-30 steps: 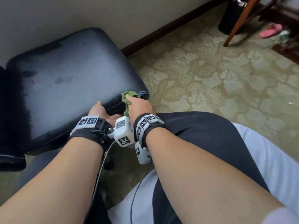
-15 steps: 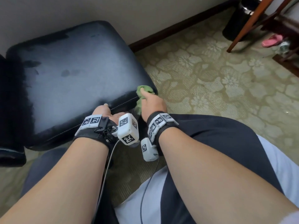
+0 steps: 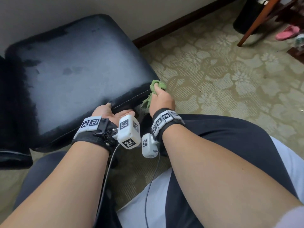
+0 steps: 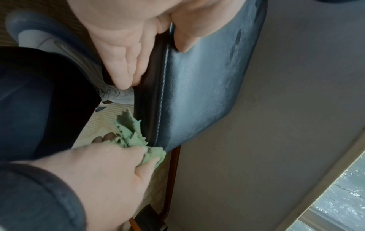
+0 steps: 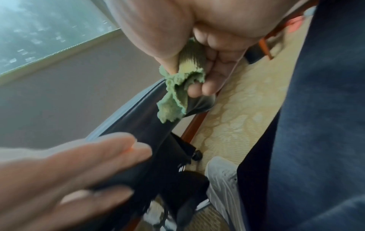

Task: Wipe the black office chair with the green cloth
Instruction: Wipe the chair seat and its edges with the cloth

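Observation:
The black office chair's padded seat fills the left of the head view, dusty grey on top. My right hand grips the bunched green cloth against the seat's front right corner. In the right wrist view the cloth hangs from the curled fingers onto the black side panel. My left hand holds the seat's front edge, thumb on top and fingers flat along the side below the white stitching. The cloth touches the same seam.
Patterned beige carpet spreads to the right. A wall with dark skirting runs behind the chair. A wooden leg, a black bin and a pink slipper lie at the far right. My knees sit below, a grey shoe under the seat.
My right hand has slid the cloth rightward along the seat's front edge to its corner. The left hand has kept its hold on the front edge.

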The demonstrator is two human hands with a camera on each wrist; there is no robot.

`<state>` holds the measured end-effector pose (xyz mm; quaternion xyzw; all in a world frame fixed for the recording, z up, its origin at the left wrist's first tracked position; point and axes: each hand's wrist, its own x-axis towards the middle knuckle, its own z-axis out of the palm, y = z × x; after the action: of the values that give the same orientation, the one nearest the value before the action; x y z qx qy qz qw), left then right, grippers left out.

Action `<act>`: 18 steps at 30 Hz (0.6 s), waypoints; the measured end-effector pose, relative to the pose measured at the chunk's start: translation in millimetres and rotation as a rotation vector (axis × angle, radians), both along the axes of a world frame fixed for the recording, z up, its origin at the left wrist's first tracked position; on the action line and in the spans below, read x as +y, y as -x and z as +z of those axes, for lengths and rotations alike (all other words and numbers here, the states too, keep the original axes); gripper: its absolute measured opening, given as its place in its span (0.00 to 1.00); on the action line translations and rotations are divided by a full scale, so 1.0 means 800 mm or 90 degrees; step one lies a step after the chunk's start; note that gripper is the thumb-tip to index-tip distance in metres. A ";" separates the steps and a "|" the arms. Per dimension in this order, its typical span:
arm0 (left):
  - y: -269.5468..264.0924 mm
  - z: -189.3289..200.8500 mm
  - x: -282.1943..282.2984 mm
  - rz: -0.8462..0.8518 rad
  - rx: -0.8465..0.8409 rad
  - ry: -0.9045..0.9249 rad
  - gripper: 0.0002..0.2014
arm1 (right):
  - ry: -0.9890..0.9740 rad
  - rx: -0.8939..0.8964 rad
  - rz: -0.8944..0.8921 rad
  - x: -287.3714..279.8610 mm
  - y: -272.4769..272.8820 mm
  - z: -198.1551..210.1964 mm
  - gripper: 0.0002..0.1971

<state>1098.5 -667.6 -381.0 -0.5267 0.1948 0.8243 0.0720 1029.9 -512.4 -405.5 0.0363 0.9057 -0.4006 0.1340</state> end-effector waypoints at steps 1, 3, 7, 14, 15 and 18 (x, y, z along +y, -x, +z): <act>-0.001 -0.001 0.003 0.006 -0.001 0.006 0.35 | -0.029 0.012 0.049 -0.003 -0.006 0.001 0.25; -0.001 -0.002 0.012 0.022 -0.002 0.025 0.38 | -0.079 0.035 0.157 -0.008 -0.019 -0.001 0.26; -0.003 -0.007 0.018 0.052 -0.027 0.053 0.43 | -0.114 0.055 0.316 -0.012 -0.029 -0.005 0.28; -0.007 -0.030 0.007 -0.012 -0.048 0.091 0.42 | 0.050 -0.002 0.011 -0.001 -0.004 0.000 0.23; -0.006 -0.032 0.004 -0.020 -0.048 0.097 0.41 | 0.071 -0.009 -0.030 -0.002 -0.002 -0.002 0.23; -0.005 -0.034 -0.003 -0.033 -0.045 0.104 0.37 | 0.121 -0.008 -0.104 0.000 0.007 -0.007 0.21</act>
<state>1102.5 -669.8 -408.3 -0.5543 0.2722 0.7845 0.0569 1024.3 -512.5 -410.9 0.0998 0.8570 -0.4937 0.1092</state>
